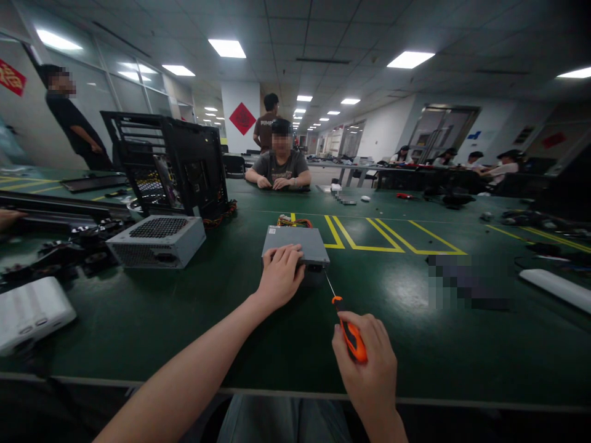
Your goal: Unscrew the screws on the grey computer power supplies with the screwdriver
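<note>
A grey computer power supply [310, 241] lies on the green table in front of me, its bundle of coloured cables [295, 222] at the far side. My left hand [282, 271] holds it, fingers over the top and thumb near the front edge. In my right hand [369, 351] is a screwdriver [354, 340] with an orange and black handle, fingers wrapped round the grip. Its thin shaft points away from me, and the tip is at the front right corner of the power supply. Whether a screw sits there is too small to see.
To the left stand a second power supply [159, 243] and an open black computer case [173, 163]. A white device [34, 311] lies at the near left, a white bar [561, 289] at the right. Yellow tape [378, 248] marks the table [194, 332]. A person [279, 163] sits opposite.
</note>
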Demonstrator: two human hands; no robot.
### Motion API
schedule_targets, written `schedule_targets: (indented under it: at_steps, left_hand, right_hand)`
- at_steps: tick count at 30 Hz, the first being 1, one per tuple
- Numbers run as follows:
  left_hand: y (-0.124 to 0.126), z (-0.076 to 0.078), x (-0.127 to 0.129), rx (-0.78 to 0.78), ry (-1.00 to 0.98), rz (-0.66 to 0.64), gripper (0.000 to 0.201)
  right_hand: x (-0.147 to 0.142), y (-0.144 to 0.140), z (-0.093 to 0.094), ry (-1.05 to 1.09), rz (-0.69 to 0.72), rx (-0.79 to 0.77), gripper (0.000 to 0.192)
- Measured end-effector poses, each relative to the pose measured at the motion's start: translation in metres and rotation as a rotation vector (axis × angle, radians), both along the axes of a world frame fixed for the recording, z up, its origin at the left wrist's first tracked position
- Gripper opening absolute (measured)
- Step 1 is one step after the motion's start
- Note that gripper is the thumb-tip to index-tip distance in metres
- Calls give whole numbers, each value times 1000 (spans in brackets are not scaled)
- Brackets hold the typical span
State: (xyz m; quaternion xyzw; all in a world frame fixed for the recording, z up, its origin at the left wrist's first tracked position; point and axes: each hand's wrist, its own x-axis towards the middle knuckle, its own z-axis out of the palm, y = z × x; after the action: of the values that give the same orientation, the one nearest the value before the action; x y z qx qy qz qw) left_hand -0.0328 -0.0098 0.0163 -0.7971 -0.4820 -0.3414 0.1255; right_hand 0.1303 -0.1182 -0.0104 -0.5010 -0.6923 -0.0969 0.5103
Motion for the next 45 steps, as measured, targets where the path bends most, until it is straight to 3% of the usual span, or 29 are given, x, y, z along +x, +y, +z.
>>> schedule_targets:
  at_steps: [8,16,26,34,41,45]
  left_hand:
    - [1,-1,1,-3,-19,3,20]
    - [0,-1,0,-9,-10,4,21]
    - [0,1,1,-6,-3,9,21]
    - [1,-1,1,3,-5,10,21]
    - [0,0,1,0,0,7,21]
    - [-2,2,1,5,4,6,21]
  right_hand:
    - [1,-2,4,-6,38,-24,13]
    - [-3,-5,-1,232,-25,-204,24]
    - [2,-1,0,-24,-9,13,11]
    - [2,-2,3,-19,21,-31,11]
    - [0,-2,0,115,-14,-146,25]
    - [-2,-3,1,143,-18,-158,20]
